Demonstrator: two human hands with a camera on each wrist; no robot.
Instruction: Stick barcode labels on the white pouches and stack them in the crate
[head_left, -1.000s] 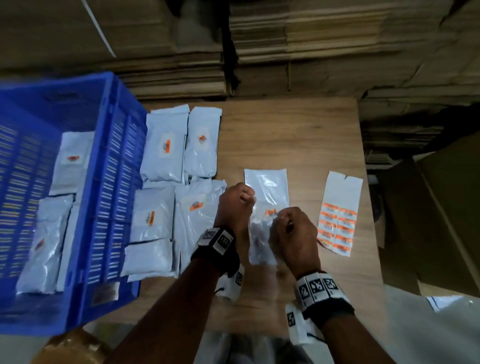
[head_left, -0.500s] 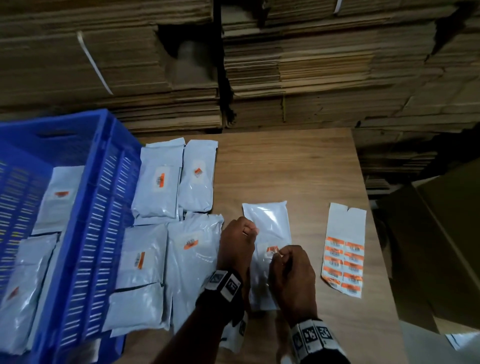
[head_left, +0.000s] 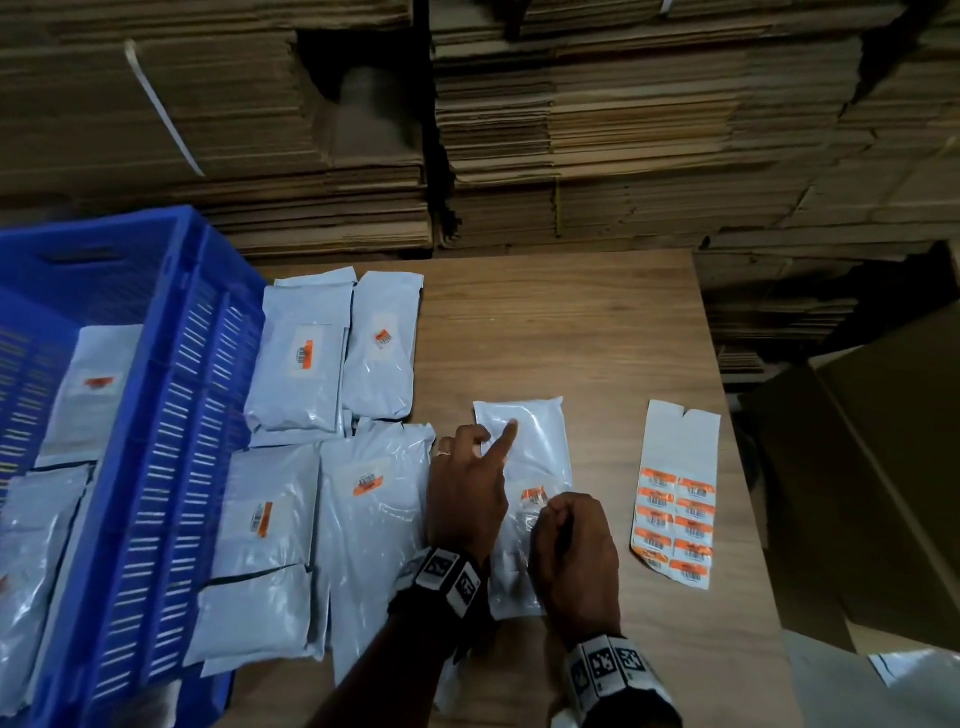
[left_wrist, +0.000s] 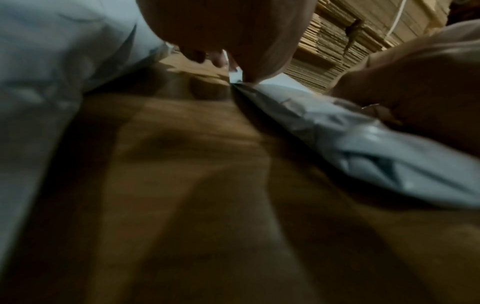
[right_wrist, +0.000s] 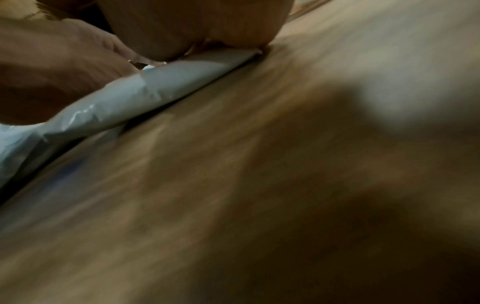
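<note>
Labelled white pouch (head_left: 535, 447) flat on table (head_left: 597, 332)

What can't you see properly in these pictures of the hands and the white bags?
- Head view: the barcode label print is too small to read.
- Head view: the right hand hides its own fingertips, so whether it pinches the label or presses it is unclear.
- Head view: the left hand covers the near left part of the pouch.
- Head view: the blue crate is cut off by the left edge.
- Both wrist views: blurred and dark.

Barcode labels (head_left: 675, 525) on sheet, pouches: print too small to read.
</note>
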